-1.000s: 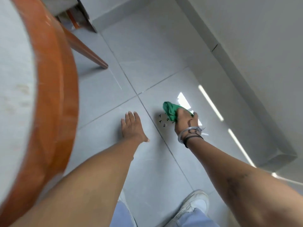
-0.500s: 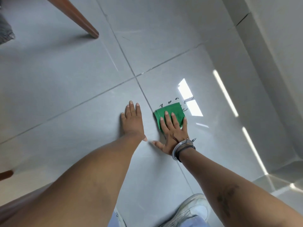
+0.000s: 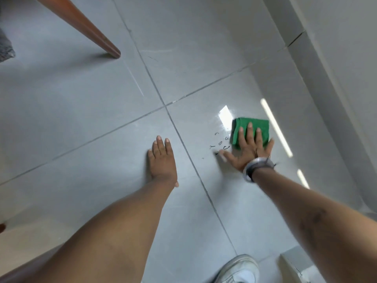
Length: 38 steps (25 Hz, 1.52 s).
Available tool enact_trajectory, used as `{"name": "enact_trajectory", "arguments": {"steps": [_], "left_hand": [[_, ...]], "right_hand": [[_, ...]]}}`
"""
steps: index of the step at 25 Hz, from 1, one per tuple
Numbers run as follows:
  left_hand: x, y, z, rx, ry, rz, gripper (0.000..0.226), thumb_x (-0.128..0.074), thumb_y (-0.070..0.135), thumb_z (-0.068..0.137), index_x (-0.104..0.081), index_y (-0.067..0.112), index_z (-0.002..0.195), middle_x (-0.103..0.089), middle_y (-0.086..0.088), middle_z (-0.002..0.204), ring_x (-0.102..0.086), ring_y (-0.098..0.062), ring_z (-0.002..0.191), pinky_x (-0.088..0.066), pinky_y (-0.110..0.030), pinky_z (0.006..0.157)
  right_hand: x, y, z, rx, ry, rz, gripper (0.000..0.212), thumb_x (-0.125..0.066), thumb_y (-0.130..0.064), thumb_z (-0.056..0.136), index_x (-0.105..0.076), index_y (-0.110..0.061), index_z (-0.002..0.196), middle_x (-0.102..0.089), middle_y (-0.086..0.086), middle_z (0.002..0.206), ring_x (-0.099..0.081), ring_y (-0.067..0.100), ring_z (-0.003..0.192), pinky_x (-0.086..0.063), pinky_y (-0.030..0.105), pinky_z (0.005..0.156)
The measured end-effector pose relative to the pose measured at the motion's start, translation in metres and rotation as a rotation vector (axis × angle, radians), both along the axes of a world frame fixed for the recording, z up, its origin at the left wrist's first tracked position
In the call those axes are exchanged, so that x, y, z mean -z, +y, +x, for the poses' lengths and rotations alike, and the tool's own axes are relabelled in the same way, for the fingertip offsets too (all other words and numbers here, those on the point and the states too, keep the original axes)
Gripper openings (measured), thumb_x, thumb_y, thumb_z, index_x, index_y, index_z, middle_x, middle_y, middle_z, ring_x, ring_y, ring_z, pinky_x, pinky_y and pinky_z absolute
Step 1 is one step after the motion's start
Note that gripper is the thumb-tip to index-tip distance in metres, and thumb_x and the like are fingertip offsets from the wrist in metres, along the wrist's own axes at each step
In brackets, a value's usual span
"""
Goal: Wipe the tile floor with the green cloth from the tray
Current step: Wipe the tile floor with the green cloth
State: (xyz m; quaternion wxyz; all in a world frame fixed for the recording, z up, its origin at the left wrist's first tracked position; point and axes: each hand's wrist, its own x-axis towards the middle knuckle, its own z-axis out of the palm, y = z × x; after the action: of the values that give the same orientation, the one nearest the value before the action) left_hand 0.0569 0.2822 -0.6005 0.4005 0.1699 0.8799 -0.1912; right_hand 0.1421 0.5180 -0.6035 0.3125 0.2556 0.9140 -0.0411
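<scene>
A folded green cloth [image 3: 257,125] lies flat on the grey tile floor [image 3: 204,58], right of centre. My right hand [image 3: 247,149] presses down on the cloth with the fingers spread and the palm flat. Several small black marks [image 3: 220,142] show on the tile just left of the cloth, by my thumb. My left hand [image 3: 162,158] rests flat on the neighbouring tile, fingers together, holding nothing. A grout line runs between the two hands. No tray is in view.
A brown wooden furniture leg [image 3: 95,36] slants down to the floor at the upper left. A pale wall and skirting [image 3: 318,68] run along the right. My white shoe [image 3: 238,269] is at the bottom, beside a grey block [image 3: 293,264].
My right hand has flattened on the cloth and slid it to the right, uncovering the black marks. The view has dropped below the round table. My left hand stays planted.
</scene>
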Motion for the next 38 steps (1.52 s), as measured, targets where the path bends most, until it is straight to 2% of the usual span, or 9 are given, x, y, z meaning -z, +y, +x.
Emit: {"name": "enact_trajectory", "arguments": {"steps": [4, 6, 11, 14, 18, 23, 29, 34, 38], "left_hand": [[-0.001, 0.005, -0.002, 0.015, 0.020, -0.027, 0.156, -0.091, 0.050, 0.051, 0.019, 0.002, 0.151, 0.017, -0.023, 0.161, 0.006, -0.034, 0.151, -0.004, -0.046, 0.122], [0.002, 0.003, -0.001, 0.012, 0.040, -0.003, 0.158, -0.091, 0.053, 0.049, 0.018, 0.003, 0.152, 0.016, -0.023, 0.161, 0.006, -0.033, 0.151, -0.003, -0.045, 0.122], [0.002, 0.003, 0.001, 0.038, 0.035, -0.054, 0.158, -0.091, 0.053, 0.050, 0.019, 0.001, 0.151, 0.016, -0.025, 0.160, 0.007, -0.036, 0.151, -0.002, -0.046, 0.123], [-0.001, 0.009, 0.001, 0.050, 0.024, -0.066, 0.157, -0.090, 0.053, 0.050, 0.017, -0.002, 0.150, 0.013, -0.028, 0.160, 0.004, -0.038, 0.151, -0.003, -0.047, 0.123], [-0.002, 0.000, -0.002, 0.037, 0.043, 0.000, 0.156, -0.088, 0.058, 0.049, 0.016, 0.003, 0.152, 0.013, -0.024, 0.162, 0.004, -0.034, 0.151, -0.001, -0.046, 0.122], [-0.005, -0.008, -0.002, 0.042, 0.032, 0.067, 0.156, -0.087, 0.060, 0.049, 0.015, 0.006, 0.153, 0.015, -0.021, 0.162, 0.007, -0.032, 0.152, 0.002, -0.046, 0.122], [-0.009, -0.004, -0.004, 0.048, 0.031, 0.029, 0.155, -0.088, 0.057, 0.051, 0.015, 0.004, 0.153, 0.015, -0.023, 0.162, 0.005, -0.034, 0.151, -0.001, -0.046, 0.123], [-0.009, -0.005, 0.000, 0.062, 0.033, 0.020, 0.155, -0.088, 0.058, 0.051, 0.015, 0.004, 0.153, 0.015, -0.023, 0.161, 0.005, -0.034, 0.151, 0.000, -0.048, 0.122], [-0.011, -0.009, -0.003, 0.049, 0.014, 0.043, 0.153, -0.087, 0.059, 0.052, 0.016, 0.007, 0.153, 0.017, -0.020, 0.162, 0.007, -0.032, 0.152, 0.002, -0.047, 0.123]], "right_hand": [[-0.002, -0.090, 0.041, -0.315, 0.038, -0.273, 0.110, -0.014, -0.093, 0.067, -0.015, -0.024, 0.152, -0.005, 0.005, 0.164, 0.011, 0.027, 0.147, 0.017, 0.058, 0.111], [0.010, -0.091, 0.006, -0.471, 0.094, -0.247, 0.100, -0.012, -0.090, 0.071, -0.008, -0.030, 0.152, -0.003, 0.001, 0.164, 0.014, 0.023, 0.147, 0.025, 0.057, 0.109], [0.021, 0.010, -0.035, 0.022, 0.098, 0.051, 0.109, -0.002, -0.093, 0.065, -0.008, -0.028, 0.152, -0.002, 0.001, 0.164, -0.003, 0.030, 0.149, 0.008, 0.063, 0.111], [0.005, -0.044, 0.014, -0.131, 0.037, -0.128, 0.115, -0.008, -0.096, 0.063, -0.013, -0.023, 0.152, -0.006, 0.005, 0.164, 0.003, 0.033, 0.148, 0.009, 0.064, 0.110], [0.009, -0.101, 0.035, -0.450, 0.046, -0.302, 0.096, -0.011, -0.088, 0.073, -0.008, -0.032, 0.151, -0.003, -0.002, 0.164, 0.019, 0.020, 0.145, 0.023, 0.058, 0.109], [0.019, -0.020, -0.032, 0.046, 0.103, 0.027, 0.104, -0.005, -0.089, 0.069, -0.009, -0.027, 0.152, -0.002, 0.002, 0.164, -0.002, 0.031, 0.149, 0.008, 0.062, 0.112], [0.001, -0.070, 0.004, -0.571, 0.017, -0.281, 0.095, -0.008, -0.087, 0.074, -0.005, -0.033, 0.152, 0.002, -0.004, 0.164, 0.011, 0.023, 0.148, 0.015, 0.060, 0.112], [0.011, -0.041, -0.070, -0.132, 0.060, -0.132, 0.105, -0.011, -0.090, 0.067, -0.008, -0.029, 0.152, 0.005, 0.002, 0.164, 0.004, 0.031, 0.149, 0.005, 0.061, 0.113], [-0.001, -0.078, -0.003, -0.494, 0.012, -0.322, 0.098, -0.012, -0.087, 0.069, -0.012, -0.034, 0.151, 0.001, -0.001, 0.164, 0.008, 0.026, 0.149, 0.006, 0.062, 0.115]]}}
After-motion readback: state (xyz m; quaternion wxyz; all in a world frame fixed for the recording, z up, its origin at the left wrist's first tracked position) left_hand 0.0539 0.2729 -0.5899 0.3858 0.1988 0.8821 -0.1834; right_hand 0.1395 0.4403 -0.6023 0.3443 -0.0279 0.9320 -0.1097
